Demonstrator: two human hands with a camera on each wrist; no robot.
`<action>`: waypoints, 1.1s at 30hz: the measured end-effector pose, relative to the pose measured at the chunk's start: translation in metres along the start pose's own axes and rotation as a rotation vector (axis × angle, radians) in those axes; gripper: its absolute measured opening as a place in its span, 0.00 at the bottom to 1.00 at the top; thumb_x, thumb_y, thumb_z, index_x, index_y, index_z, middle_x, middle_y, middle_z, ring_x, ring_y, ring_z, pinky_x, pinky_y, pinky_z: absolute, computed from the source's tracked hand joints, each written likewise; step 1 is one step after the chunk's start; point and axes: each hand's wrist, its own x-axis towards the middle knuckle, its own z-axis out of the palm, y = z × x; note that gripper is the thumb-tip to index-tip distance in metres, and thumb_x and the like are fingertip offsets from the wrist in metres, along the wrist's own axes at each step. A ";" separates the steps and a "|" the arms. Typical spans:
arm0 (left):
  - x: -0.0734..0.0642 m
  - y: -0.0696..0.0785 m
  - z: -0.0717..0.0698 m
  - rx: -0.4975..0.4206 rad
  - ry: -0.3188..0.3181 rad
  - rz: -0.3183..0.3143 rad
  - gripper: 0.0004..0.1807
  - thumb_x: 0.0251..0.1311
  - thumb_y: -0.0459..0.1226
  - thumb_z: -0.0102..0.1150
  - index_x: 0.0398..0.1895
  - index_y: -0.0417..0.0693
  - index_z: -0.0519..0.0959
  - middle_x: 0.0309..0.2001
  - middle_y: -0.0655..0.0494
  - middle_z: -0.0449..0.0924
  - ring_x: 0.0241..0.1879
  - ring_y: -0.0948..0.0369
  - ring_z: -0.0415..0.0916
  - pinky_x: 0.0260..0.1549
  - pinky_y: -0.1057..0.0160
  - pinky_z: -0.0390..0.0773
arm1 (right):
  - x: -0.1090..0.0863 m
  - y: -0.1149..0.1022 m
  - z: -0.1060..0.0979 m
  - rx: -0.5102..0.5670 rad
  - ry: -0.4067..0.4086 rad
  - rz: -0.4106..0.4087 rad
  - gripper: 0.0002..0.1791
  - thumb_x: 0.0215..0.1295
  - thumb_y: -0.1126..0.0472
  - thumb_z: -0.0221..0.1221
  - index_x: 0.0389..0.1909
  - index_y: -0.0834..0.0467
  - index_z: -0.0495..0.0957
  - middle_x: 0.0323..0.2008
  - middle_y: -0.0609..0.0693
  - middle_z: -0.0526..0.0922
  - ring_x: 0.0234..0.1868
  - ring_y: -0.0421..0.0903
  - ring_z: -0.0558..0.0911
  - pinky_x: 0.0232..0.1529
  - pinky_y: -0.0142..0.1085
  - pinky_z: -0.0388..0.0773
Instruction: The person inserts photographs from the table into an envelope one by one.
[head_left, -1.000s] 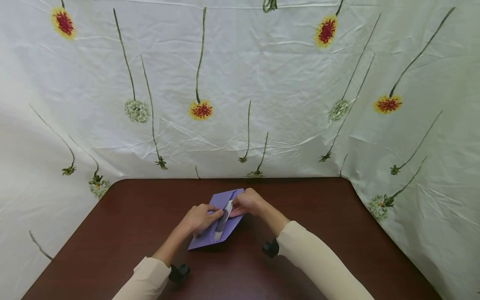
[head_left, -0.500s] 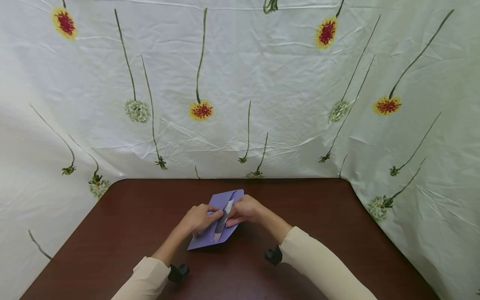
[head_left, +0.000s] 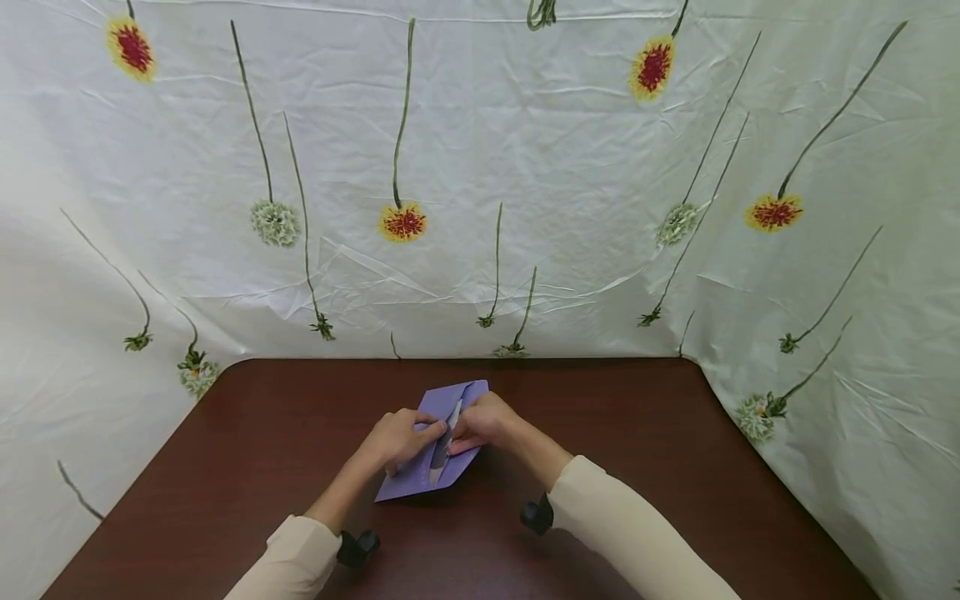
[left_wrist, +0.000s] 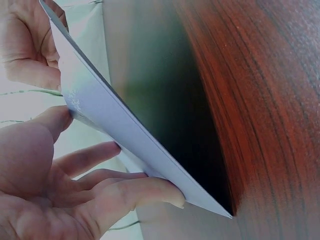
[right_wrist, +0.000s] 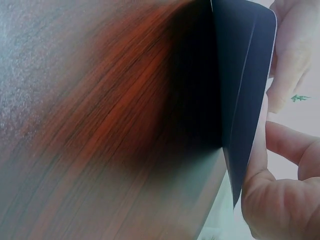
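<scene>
A purple envelope (head_left: pixel 411 478) lies slantwise at the table's middle, its long opening showing a white and grey insert (head_left: pixel 441 455). My left hand (head_left: pixel 397 435) rests on the left part, thumb at the opening. In the left wrist view, its spread fingers press the envelope (left_wrist: pixel 112 117) from one side. My right hand (head_left: pixel 486 419), fingers curled, pinches the envelope at the opening's right edge and covers part of the insert. One long edge stands raised off the table in the right wrist view, where the right hand (right_wrist: pixel 282 202) is beside the envelope (right_wrist: pixel 243 75).
A dark red-brown wooden table (head_left: pixel 300 408) spreads around the hands. Behind it and at both sides hangs a white cloth (head_left: pixel 465 150) with printed flowers. Black wrist devices (head_left: pixel 358 547) sit under both forearms.
My right hand has moved a little down along the opening, toward its middle, and its thumb sits lower. Less of the white insert shows. The left hand stays in place.
</scene>
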 end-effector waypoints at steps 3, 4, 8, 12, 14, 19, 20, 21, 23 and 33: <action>-0.001 -0.001 0.000 -0.011 0.011 -0.009 0.23 0.69 0.49 0.58 0.59 0.46 0.83 0.61 0.28 0.76 0.32 0.50 0.83 0.12 0.52 0.82 | 0.001 0.000 0.003 0.005 0.014 -0.007 0.08 0.53 0.83 0.56 0.34 0.80 0.80 0.24 0.61 0.83 0.22 0.48 0.86 0.35 0.39 0.88; -0.001 -0.001 0.000 -0.013 0.015 -0.011 0.23 0.69 0.49 0.58 0.59 0.46 0.83 0.61 0.28 0.75 0.31 0.49 0.84 0.12 0.52 0.81 | 0.001 0.000 0.004 0.003 0.018 -0.011 0.08 0.53 0.83 0.56 0.33 0.80 0.80 0.23 0.60 0.83 0.22 0.48 0.86 0.34 0.39 0.88; -0.003 -0.002 0.001 -0.021 0.028 -0.001 0.23 0.69 0.49 0.58 0.59 0.45 0.83 0.61 0.29 0.76 0.33 0.46 0.84 0.11 0.53 0.81 | 0.001 0.004 0.006 -0.023 0.037 -0.020 0.06 0.51 0.82 0.57 0.30 0.78 0.81 0.21 0.60 0.83 0.23 0.49 0.88 0.34 0.38 0.88; -0.005 -0.002 0.001 -0.033 0.027 -0.006 0.23 0.69 0.49 0.58 0.59 0.46 0.83 0.61 0.29 0.76 0.26 0.46 0.84 0.10 0.53 0.80 | 0.001 0.007 0.006 -0.036 0.045 -0.024 0.05 0.50 0.81 0.58 0.28 0.77 0.81 0.21 0.61 0.83 0.24 0.50 0.88 0.33 0.37 0.87; -0.006 -0.003 0.001 -0.035 0.027 -0.002 0.23 0.70 0.49 0.58 0.59 0.45 0.83 0.60 0.29 0.77 0.25 0.47 0.84 0.10 0.53 0.80 | 0.000 0.008 0.006 -0.027 0.043 -0.026 0.05 0.50 0.81 0.57 0.28 0.77 0.81 0.22 0.61 0.83 0.23 0.49 0.88 0.33 0.37 0.87; -0.005 -0.003 -0.001 -0.043 0.011 -0.001 0.24 0.70 0.49 0.58 0.61 0.44 0.82 0.61 0.28 0.76 0.28 0.46 0.84 0.11 0.53 0.81 | -0.002 0.006 0.005 -0.014 0.031 -0.047 0.06 0.51 0.81 0.56 0.30 0.77 0.81 0.23 0.61 0.84 0.23 0.48 0.87 0.33 0.37 0.87; -0.004 -0.003 -0.002 -0.047 0.004 -0.008 0.24 0.70 0.50 0.58 0.61 0.45 0.81 0.61 0.28 0.75 0.29 0.46 0.84 0.11 0.52 0.81 | -0.003 0.005 0.004 -0.020 0.026 -0.054 0.06 0.52 0.81 0.57 0.31 0.78 0.81 0.24 0.62 0.85 0.23 0.48 0.87 0.34 0.38 0.88; -0.004 -0.002 -0.002 -0.049 -0.007 -0.013 0.25 0.70 0.50 0.57 0.62 0.45 0.81 0.62 0.27 0.74 0.29 0.46 0.84 0.12 0.52 0.82 | -0.005 0.004 0.002 -0.025 0.023 -0.061 0.07 0.54 0.80 0.57 0.32 0.78 0.81 0.25 0.62 0.85 0.23 0.48 0.88 0.34 0.38 0.88; -0.003 -0.002 -0.003 -0.054 -0.027 -0.027 0.25 0.70 0.50 0.57 0.63 0.45 0.80 0.63 0.26 0.73 0.30 0.47 0.84 0.14 0.51 0.83 | -0.008 0.000 -0.003 -0.035 0.013 -0.079 0.09 0.57 0.78 0.57 0.36 0.79 0.82 0.28 0.64 0.86 0.24 0.48 0.88 0.35 0.39 0.88; -0.004 0.010 0.003 -0.078 -0.019 -0.038 0.28 0.69 0.54 0.57 0.63 0.45 0.79 0.60 0.31 0.77 0.31 0.49 0.82 0.13 0.51 0.82 | -0.030 -0.019 -0.053 -0.001 0.101 -0.136 0.12 0.65 0.73 0.59 0.45 0.78 0.79 0.30 0.62 0.85 0.26 0.46 0.85 0.40 0.43 0.88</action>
